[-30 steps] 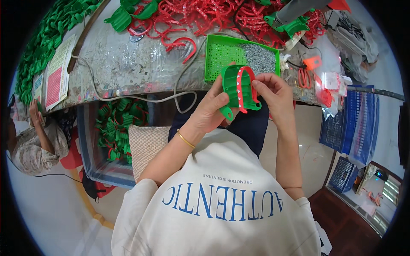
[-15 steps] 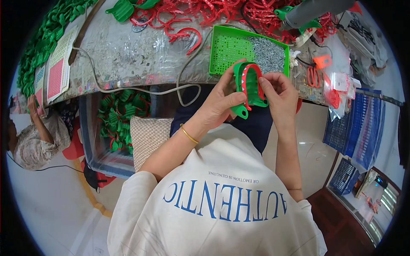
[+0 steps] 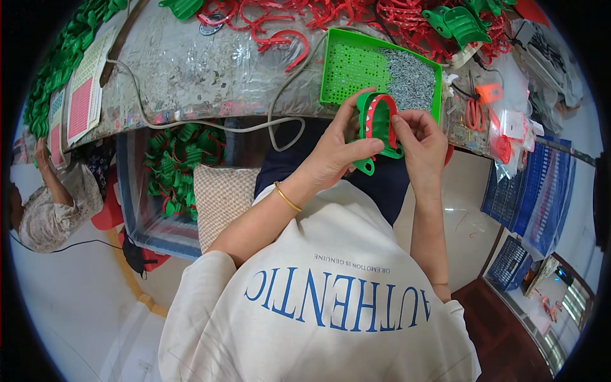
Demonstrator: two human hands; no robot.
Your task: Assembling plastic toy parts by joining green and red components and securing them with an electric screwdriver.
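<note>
Cluttered and plastic-wrapped, a curved worktable (image 3: pixel 191 70) fills the top of the view, seen from above a seated person in a cream shirt with blue lettering. Just in front of the table's edge, over the person's lap, both hands hold up a green plastic clip (image 3: pixel 374 130), shaped like an arch, with a red toothed strip (image 3: pixel 385 118) set along its inner curve. The left hand (image 3: pixel 334 153) grips the clip's left side and bottom, thumb across the front and fingers curled behind, a thin gold bracelet (image 3: pixel 287 197) on its wrist. The right hand (image 3: pixel 423 143) pinches the clip's right edge between thumb and fingertips, pressing on the red strip.

Directly behind the clip, on the table, sits a green perforated tray (image 3: pixel 356 70) with a heap of small grey metal pieces (image 3: pixel 414 79) in its right half. Loose red plastic strips (image 3: pixel 280 38) lie scattered beyond it, with more green clips (image 3: pixel 458 22) at the far right. A grey cable (image 3: pixel 210 121) loops along the table's front edge. Orange-handled scissors (image 3: pixel 472 114) lie to the right of the tray. Under the table, a clear bin (image 3: pixel 172 172) holds green and red parts, beside a beige woven cushion (image 3: pixel 219 200). At far left another person (image 3: pixel 48 210) sits low, near the floor.
</note>
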